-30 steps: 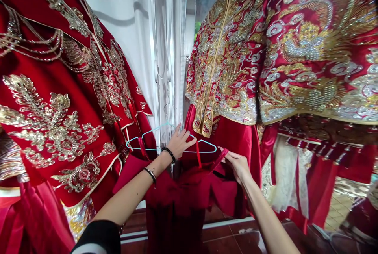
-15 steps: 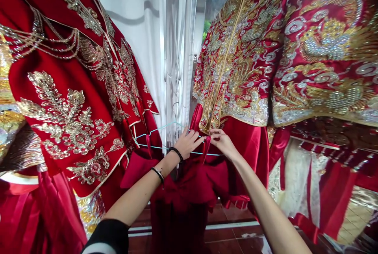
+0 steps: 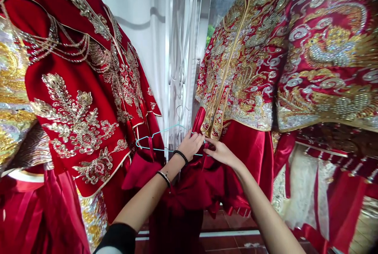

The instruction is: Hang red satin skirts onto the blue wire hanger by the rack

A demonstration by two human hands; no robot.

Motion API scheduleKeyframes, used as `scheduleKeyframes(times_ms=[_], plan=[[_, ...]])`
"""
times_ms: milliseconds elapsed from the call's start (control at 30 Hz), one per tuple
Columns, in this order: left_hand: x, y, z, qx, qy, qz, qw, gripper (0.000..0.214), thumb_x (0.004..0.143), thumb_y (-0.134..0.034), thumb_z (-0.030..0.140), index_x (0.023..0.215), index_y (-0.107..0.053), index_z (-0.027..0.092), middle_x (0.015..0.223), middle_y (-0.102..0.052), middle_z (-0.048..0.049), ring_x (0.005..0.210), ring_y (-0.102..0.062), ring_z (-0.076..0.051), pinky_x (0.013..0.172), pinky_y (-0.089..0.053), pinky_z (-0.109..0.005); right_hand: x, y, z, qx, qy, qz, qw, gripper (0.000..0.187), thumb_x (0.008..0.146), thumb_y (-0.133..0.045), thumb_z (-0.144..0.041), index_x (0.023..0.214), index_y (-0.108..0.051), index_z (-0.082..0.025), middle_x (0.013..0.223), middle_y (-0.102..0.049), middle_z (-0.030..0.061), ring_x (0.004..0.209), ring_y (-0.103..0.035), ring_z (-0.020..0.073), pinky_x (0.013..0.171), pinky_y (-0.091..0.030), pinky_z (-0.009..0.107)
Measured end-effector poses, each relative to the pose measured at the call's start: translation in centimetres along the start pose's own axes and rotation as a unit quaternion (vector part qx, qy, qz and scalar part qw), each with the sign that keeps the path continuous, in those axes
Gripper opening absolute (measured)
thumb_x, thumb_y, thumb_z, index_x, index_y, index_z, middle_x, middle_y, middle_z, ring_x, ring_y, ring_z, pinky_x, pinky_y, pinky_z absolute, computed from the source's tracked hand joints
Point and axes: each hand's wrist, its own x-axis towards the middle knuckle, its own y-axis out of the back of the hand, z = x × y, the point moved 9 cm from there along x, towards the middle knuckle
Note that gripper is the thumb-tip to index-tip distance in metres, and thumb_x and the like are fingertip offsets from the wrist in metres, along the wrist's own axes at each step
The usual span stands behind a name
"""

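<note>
A thin light-blue wire hanger [image 3: 153,138] hangs low in front of a white window grille [image 3: 180,61]. A plain red satin garment [image 3: 183,191] droops from it. My left hand [image 3: 191,145] is closed around the hanger's right side and the red cloth there; two dark bracelets ring its wrist. My right hand [image 3: 221,152] meets it from the right, fingers pinched on a fold of the red cloth next to the hanger.
A red jacket [image 3: 82,100] with gold embroidery hangs at the left. A heavily gold and silver embroidered red jacket [image 3: 265,61] hangs at the right over a red skirt [image 3: 254,155]. A white curtain [image 3: 141,29] lies behind. Reddish floor tiles [image 3: 230,242] show below.
My right hand has moved left from the hanger's right end until it meets my left hand at the middle. The view has shifted so everything sits further right.
</note>
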Motion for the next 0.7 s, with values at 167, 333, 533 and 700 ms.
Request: scheduleKeyframes(times_ms=[167,333,533,700], plan=[[0.7,-0.3,-0.1,0.005,0.024,-0.002,1.0,0.066,0.075,-0.046,0.018,0.134,-0.022,0.001,0.126,-0.045,-0.0177,0.118,-0.037,-0.027,0.105,-0.018,-0.047,0.1,-0.4,1.0,-0.084,0.023,0.091,0.992,0.033,0.078,-0.046,-0.038,0.105,-0.059,-0.025,0.101,-0.066,0.0061,0.095,-0.058,0.0252,0.083,-0.041,0.038],[-1.9,1.8,-0.5,-0.069,0.039,0.053,0.995,0.075,0.073,-0.053,0.024,0.137,-0.019,0.007,0.143,-0.022,-0.0165,0.132,-0.015,-0.028,0.107,-0.015,-0.046,1.3,-0.8,1.7,-0.123,0.036,0.105,0.986,0.027,0.082,-0.038,-0.036,0.097,-0.058,-0.026,0.092,-0.067,0.0048,0.082,-0.06,0.0221,0.074,-0.043,0.034],[-13.9,3.9,-5.3,-0.149,0.216,0.134,0.956,0.031,0.083,-0.043,0.022,0.111,-0.056,0.021,0.117,-0.052,-0.01,0.119,-0.037,-0.023,0.099,-0.031,-0.043,2.6,-1.2,2.6,-0.116,0.052,0.107,0.986,0.023,0.081,-0.038,-0.033,0.085,-0.06,-0.025,0.071,-0.065,0.0022,0.074,-0.059,0.0205,0.072,-0.042,0.031],[-21.2,1.4,-9.9,-0.168,0.295,0.053,0.939,0.032,0.086,-0.042,0.03,0.115,-0.053,0.022,0.112,-0.055,-0.0073,0.11,-0.043,-0.022,0.093,-0.037,-0.044,3.4,-1.3,3.5,-0.111,0.059,0.139,0.982,0.026,0.079,-0.039,-0.035,0.086,-0.061,-0.022,0.072,-0.064,0.0037,0.072,-0.058,0.0216,0.07,-0.042,0.033]])
